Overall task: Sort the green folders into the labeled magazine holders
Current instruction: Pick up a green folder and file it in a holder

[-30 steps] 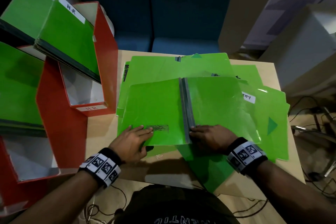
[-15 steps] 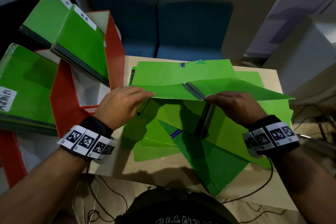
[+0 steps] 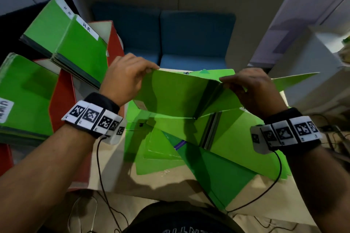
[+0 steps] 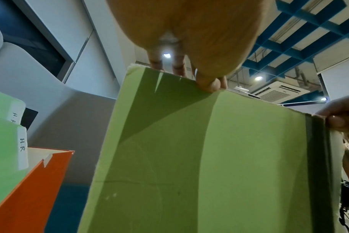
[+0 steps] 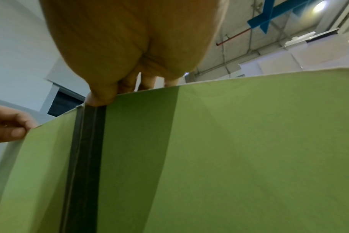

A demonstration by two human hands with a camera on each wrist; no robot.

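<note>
head view: open folder (image 3: 176, 92), spine toward chest

We hold both arms raised over the tabletop (image 3: 117, 172), left hand (image 3: 125, 79) and right hand (image 3: 253, 89) each pinching the top edge of the open folder (image 3: 178, 92), thumbs facing us, grip firm.

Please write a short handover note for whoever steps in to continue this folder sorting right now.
Left hand pinches the top edge of the open green folder; right hand pinches the same edge by its dark spine. The folder hangs above the loose folders on the table.
Done: folders tabbed H-R stand in the orange holder at left; another stack sits nearer.
Left: file the held folder, then sort the pile. Its label is not readable.
</note>
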